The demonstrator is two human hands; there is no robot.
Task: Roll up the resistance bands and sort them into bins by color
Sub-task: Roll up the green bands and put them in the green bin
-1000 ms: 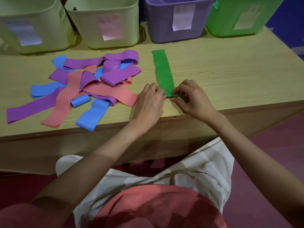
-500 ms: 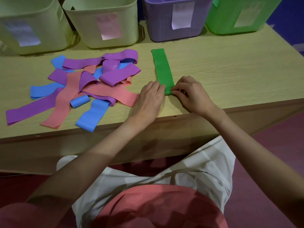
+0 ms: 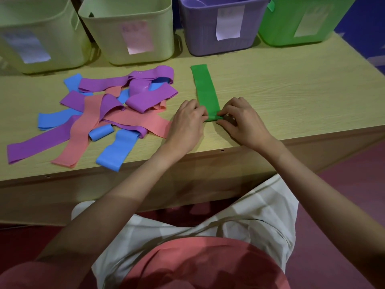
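Note:
A green band [image 3: 204,88] lies flat on the wooden table [image 3: 291,97], running away from me. Its near end is curled into a small roll. My left hand [image 3: 186,124] pinches that roll from the left and my right hand [image 3: 241,119] pinches it from the right. To the left lies a loose pile of purple bands [image 3: 150,97], pink bands [image 3: 83,130] and blue bands [image 3: 116,149], with one small rolled blue band [image 3: 101,132] among them.
Along the back edge stand two pale yellow-green bins [image 3: 39,38] [image 3: 129,32], a purple bin [image 3: 218,26] and a green bin [image 3: 300,19], each with a paper label. The table's front edge runs just below my wrists.
The roll at the green band's near end has advanced a little away from me, and both hands have moved forward with it. The flat part is slightly shorter.

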